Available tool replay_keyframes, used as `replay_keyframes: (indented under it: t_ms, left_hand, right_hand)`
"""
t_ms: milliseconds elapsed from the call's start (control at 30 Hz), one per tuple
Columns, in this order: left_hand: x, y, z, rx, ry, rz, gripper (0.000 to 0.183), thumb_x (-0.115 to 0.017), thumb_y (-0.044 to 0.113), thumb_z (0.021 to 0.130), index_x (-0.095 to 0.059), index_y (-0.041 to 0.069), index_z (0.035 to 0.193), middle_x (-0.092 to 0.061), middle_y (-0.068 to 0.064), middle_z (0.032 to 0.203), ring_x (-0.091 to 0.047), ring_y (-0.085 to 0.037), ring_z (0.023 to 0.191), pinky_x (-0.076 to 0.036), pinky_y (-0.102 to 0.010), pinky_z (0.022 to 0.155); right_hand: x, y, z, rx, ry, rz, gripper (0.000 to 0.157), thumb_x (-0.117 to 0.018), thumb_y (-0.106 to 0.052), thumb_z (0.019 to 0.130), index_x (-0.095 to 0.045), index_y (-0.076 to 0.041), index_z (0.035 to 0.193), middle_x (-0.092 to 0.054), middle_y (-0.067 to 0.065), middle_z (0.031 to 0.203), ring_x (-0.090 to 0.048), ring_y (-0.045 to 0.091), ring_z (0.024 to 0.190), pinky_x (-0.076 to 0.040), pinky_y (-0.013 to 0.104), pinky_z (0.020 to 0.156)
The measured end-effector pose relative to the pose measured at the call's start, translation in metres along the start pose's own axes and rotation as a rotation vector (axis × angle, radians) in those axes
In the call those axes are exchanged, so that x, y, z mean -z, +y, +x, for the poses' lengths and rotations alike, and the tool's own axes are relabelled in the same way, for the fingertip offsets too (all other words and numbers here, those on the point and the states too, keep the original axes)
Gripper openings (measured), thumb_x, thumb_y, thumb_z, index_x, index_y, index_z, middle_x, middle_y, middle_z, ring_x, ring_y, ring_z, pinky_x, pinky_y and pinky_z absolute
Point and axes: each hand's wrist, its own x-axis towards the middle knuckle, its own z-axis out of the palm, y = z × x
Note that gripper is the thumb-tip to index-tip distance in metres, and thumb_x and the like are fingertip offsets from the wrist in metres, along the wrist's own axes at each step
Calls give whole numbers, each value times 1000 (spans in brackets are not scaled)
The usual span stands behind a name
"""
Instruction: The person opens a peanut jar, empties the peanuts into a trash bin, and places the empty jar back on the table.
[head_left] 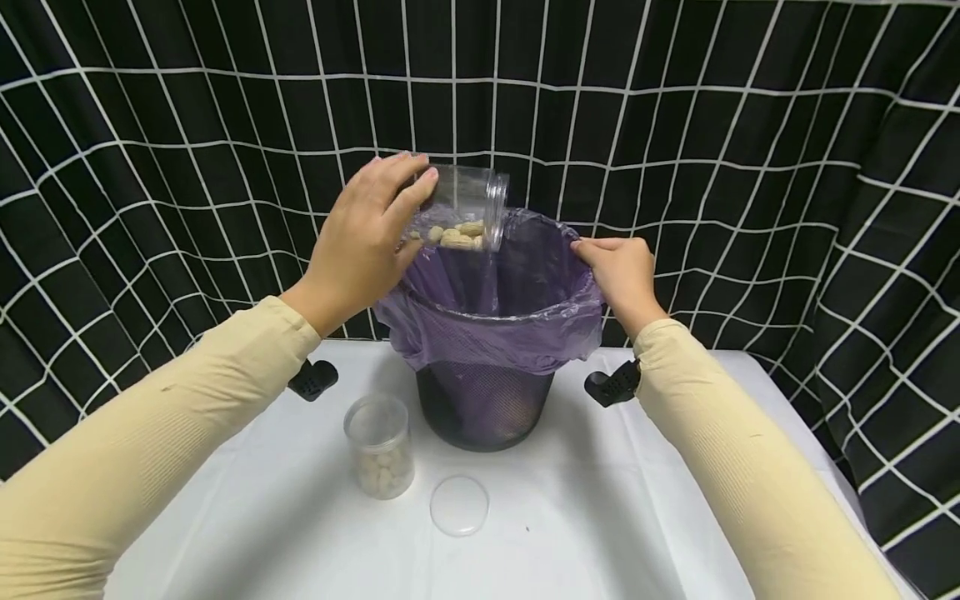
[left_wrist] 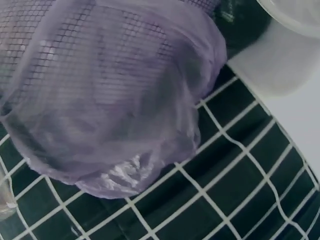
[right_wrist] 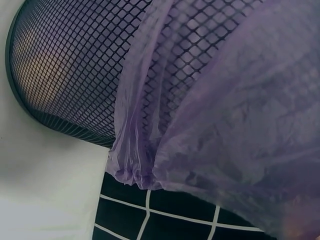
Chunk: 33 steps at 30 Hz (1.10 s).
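Note:
My left hand grips a clear jar lying on its side above the bin, its mouth facing right. Several peanuts in their shells rest along the jar's lower wall. Below is a black mesh bin with a purple bin liner folded over its rim. On the right of the rim, my right hand pinches the liner's edge. Both wrist views show mostly the liner and the mesh; the hands are largely out of those views.
On the white table, left of the bin, stands a second clear jar holding pale pieces. A clear round lid lies in front of the bin. Behind hangs a black curtain with a white grid.

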Motion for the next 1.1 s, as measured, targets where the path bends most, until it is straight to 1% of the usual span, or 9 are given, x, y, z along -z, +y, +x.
replay_keyframes:
  t_ms: [200, 333, 400, 567, 600, 767, 900, 967, 1100]
  left_hand:
    - [-4, 3, -6, -27, -60, 15, 59, -72, -7, 79, -54, -1, 135, -54, -23, 139, -50, -38, 134, -34, -43, 122]
    - [-3, 3, -1, -8, -20, 21, 61, -74, -4, 79, -51, -2, 136, -51, -23, 142, -48, -38, 134, -32, -42, 123]
    - [-3, 2, 0, -23, -19, 29, 60, -73, -4, 80, -50, -3, 136, -52, -23, 141, -48, -39, 134, -32, -43, 123]
    - [-5, 2, -4, -81, -91, 45, 62, -73, -5, 78, -52, -2, 136, -55, -22, 140, -50, -39, 134, -34, -45, 122]
    - [-5, 2, -4, -84, -86, 45, 61, -72, -5, 78, -52, -2, 136, -55, -22, 139, -50, -39, 134, -34, -45, 122]
    - [-5, 2, 0, -73, 9, 61, 56, -69, -4, 82, -52, -2, 135, -56, -21, 139, -50, -38, 133, -34, -44, 122]
    - [-7, 3, 2, -114, -9, 60, 59, -71, -6, 80, -53, -2, 136, -57, -21, 138, -51, -38, 132, -35, -44, 122]
    - [-7, 4, 3, -123, -10, 66, 58, -71, -6, 80, -53, -2, 136, -57, -20, 137, -52, -38, 132, -35, -43, 121]
    - [-7, 5, 5, -74, 17, 100, 53, -66, -5, 84, -53, -1, 135, -56, -20, 138, -50, -37, 133, -34, -42, 122]
  right_hand:
    - [-3, 1, 0, -6, -11, 1, 36, -65, -28, 93, -72, -4, 119, -70, 16, 120, -66, 27, 113, -53, 36, 101]
    - [-3, 1, 0, -5, -5, -4, 36, -65, -29, 92, -72, -4, 118, -70, 16, 120, -66, 26, 114, -53, 35, 100]
    - [-2, 1, -1, -1, 3, -2, 36, -66, -28, 92, -72, -4, 118, -70, 16, 119, -66, 27, 114, -53, 36, 101]
    - [-5, 1, -1, 3, 26, 3, 34, -67, -29, 90, -74, -5, 114, -72, 15, 115, -68, 25, 110, -54, 35, 97]
    - [-5, 2, -1, 1, 24, 4, 35, -67, -29, 90, -74, -5, 114, -72, 15, 115, -68, 25, 111, -54, 35, 98]
    - [-3, 1, 0, 3, 6, -1, 36, -66, -28, 92, -72, -3, 117, -71, 17, 119, -67, 28, 114, -53, 38, 102]
    - [-1, 0, 0, 2, 1, 0, 36, -65, -28, 92, -72, -3, 118, -71, 16, 119, -66, 27, 113, -53, 37, 102]
    - [0, -1, 0, 2, 2, 3, 36, -65, -27, 92, -72, -3, 118, -71, 16, 119, -66, 27, 113, -53, 37, 101]
    - [0, 0, 0, 1, 3, 1, 36, -65, -27, 93, -72, -3, 118, -70, 17, 120, -66, 27, 114, -52, 37, 102]
